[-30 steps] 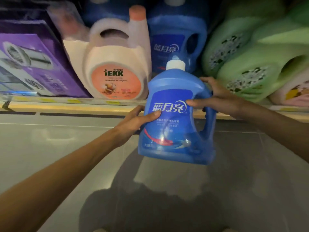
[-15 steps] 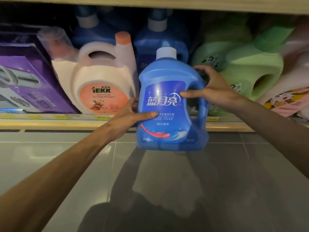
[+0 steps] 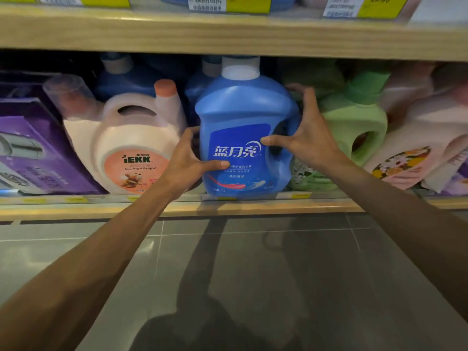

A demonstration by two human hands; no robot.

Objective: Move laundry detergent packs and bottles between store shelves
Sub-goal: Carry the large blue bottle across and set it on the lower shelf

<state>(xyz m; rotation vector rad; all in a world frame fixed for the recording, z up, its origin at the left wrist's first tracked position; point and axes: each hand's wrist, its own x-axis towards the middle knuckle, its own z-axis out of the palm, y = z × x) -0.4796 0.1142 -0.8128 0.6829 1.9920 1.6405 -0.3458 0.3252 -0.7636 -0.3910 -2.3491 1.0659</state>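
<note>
Wooden shelf (image 3: 76,211), low, yellow tags along its lip. On it, left to right: purple box (image 3: 38,153), cream jug (image 3: 131,148), blue bottle (image 3: 240,117) upright at the front edge, green bottle (image 3: 354,127), pink bottle (image 3: 415,143). Darker blue bottles (image 3: 121,79) stand behind.

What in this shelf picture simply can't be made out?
Head view only.
1. Dark blue bottles at the back: labels hidden behind the blue white-capped detergent bottle and pale peach jug.
2. Yellow price tags: cut by the top edge, blurred.
3. Left hand: fingertips behind that bottle.
</note>
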